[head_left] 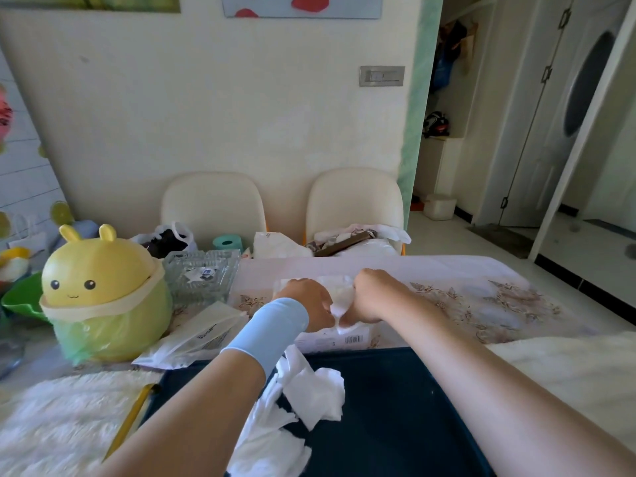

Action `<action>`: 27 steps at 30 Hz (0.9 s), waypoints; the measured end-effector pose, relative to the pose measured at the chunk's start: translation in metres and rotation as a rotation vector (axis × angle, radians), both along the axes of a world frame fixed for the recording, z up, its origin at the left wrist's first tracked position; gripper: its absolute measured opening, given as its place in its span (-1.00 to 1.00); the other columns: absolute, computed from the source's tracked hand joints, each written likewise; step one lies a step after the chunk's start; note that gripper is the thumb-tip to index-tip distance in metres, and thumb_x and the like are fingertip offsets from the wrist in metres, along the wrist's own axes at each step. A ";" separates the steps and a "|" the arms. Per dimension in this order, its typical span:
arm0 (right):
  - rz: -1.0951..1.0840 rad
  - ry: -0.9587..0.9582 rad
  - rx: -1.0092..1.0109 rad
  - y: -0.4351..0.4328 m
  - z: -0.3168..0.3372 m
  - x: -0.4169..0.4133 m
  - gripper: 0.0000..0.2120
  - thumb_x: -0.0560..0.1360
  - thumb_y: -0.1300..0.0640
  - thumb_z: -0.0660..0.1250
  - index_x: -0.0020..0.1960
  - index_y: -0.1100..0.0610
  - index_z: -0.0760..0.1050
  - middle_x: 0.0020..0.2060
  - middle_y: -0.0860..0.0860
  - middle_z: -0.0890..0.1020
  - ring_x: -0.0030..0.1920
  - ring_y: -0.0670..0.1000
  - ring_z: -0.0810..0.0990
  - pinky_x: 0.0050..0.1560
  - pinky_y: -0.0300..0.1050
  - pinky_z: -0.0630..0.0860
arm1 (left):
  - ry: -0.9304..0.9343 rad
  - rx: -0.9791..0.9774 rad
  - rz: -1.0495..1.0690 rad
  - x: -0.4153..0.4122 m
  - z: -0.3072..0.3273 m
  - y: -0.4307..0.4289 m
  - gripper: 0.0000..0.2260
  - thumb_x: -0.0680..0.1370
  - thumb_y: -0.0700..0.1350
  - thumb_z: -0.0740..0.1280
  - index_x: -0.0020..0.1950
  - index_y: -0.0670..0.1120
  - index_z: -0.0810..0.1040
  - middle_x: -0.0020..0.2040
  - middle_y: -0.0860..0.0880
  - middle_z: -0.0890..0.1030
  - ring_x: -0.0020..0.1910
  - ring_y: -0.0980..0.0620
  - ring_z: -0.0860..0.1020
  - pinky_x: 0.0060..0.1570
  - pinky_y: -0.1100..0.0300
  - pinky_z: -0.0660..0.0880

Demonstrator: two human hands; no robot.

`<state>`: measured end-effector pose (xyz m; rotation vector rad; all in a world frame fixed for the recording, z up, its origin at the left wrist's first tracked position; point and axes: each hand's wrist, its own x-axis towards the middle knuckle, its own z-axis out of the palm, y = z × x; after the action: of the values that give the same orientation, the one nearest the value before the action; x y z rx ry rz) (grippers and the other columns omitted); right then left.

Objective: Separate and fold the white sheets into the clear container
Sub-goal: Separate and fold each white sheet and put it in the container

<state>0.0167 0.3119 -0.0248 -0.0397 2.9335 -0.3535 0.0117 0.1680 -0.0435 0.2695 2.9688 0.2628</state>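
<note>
head view, and both hands are out over the table (447, 270), knuckles nearly touching. left hand (308, 304) and right hand (370, 297) each pinch the same small white sheet (339, 313), fingers curled tight on it, one hand to each side. that looks like the peel: two grips on one piece so the plies can be pulled apart, or an edge brought over for a fold. which of the two i cannot tell from here. the sheet hangs just above a box (344, 337) with a barcode. right behind the hands sits the container (339, 284), mostly hidden by them, something white showing through its wall. working this close to it makes sense, a short drop once the fold is done. nearer the body, the pile (309, 397) of loose crumpled sheets lies on the dark tray (395, 407), under the left forearm, within easy reach for the next pick. plenty left there, so i'd judge the job far from finished. off to the left a yellow bin (103, 297) stands apart from the work.
</note>
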 end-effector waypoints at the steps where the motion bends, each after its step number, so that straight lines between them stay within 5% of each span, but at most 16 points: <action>1: 0.004 -0.012 0.031 -0.004 0.002 -0.002 -0.50 0.21 -0.08 0.65 -0.17 0.14 0.40 -0.30 0.00 0.50 -0.33 0.03 0.50 -0.37 -0.19 0.37 | 0.001 -0.002 -0.005 0.000 -0.001 -0.001 -0.66 0.51 0.08 0.36 0.27 0.11 0.58 0.27 0.06 0.56 0.28 -0.04 0.48 0.27 0.12 0.46; 7: -0.019 -0.124 0.044 -0.021 0.020 -0.004 -0.52 0.41 -0.11 0.54 0.12 0.19 0.49 -0.04 0.09 0.65 -0.18 0.08 0.63 -0.10 -0.11 0.55 | 0.016 0.017 -0.003 0.001 -0.002 -0.005 -0.63 0.49 0.12 0.36 0.25 0.04 0.58 0.19 -0.01 0.59 0.23 -0.09 0.49 0.21 0.08 0.49; 12: -0.077 -0.053 0.133 -0.017 0.004 -0.011 -0.71 0.40 0.07 0.55 -0.09 0.14 0.46 -0.24 0.05 0.55 -0.22 0.07 0.58 -0.22 -0.14 0.50 | 0.018 0.105 -0.006 -0.002 -0.008 -0.009 -0.73 0.46 0.10 0.40 0.15 0.16 0.62 0.22 0.06 0.58 0.24 -0.02 0.48 0.26 0.08 0.47; 15: -0.081 0.030 0.195 -0.024 -0.004 -0.010 -0.74 0.48 0.16 0.43 0.15 0.15 0.52 -0.15 0.02 0.48 -0.05 0.09 0.57 -0.14 -0.13 0.45 | 0.028 0.130 -0.003 -0.002 -0.009 -0.010 -0.77 0.47 0.12 0.40 0.11 0.16 0.64 0.20 0.06 0.59 0.25 -0.03 0.49 0.29 0.06 0.46; 18: -0.073 -0.044 0.176 -0.038 -0.008 -0.010 -0.68 0.54 0.01 0.37 0.21 0.15 0.49 0.01 0.05 0.55 0.13 0.11 0.60 -0.02 -0.13 0.46 | 0.032 0.102 -0.025 0.001 -0.008 -0.011 -0.75 0.49 0.17 0.37 0.10 0.13 0.65 0.19 0.04 0.61 0.22 -0.06 0.50 0.28 0.09 0.46; 23: -0.139 -0.203 0.017 -0.019 0.002 -0.015 -0.62 0.44 -0.09 0.49 -0.03 0.16 0.43 -0.25 0.07 0.53 -0.32 0.06 0.53 -0.30 -0.17 0.46 | -0.004 0.208 0.007 0.002 -0.010 -0.019 -0.75 0.45 0.10 0.42 0.12 0.20 0.63 0.23 0.07 0.55 0.18 -0.01 0.52 0.19 0.15 0.48; 27: -0.117 -0.211 0.054 -0.031 -0.002 -0.010 -0.69 0.59 -0.01 0.31 -0.22 0.17 0.39 -0.29 0.09 0.45 -0.29 0.08 0.49 -0.29 -0.14 0.41 | 0.015 0.199 -0.008 0.007 -0.009 -0.016 -0.74 0.49 0.08 0.38 0.17 0.14 0.62 0.23 0.03 0.55 0.20 -0.04 0.51 0.18 0.14 0.48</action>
<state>0.0067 0.2812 -0.0268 0.1672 2.7405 -0.2763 0.0187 0.1518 -0.0530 0.3072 2.9571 0.5596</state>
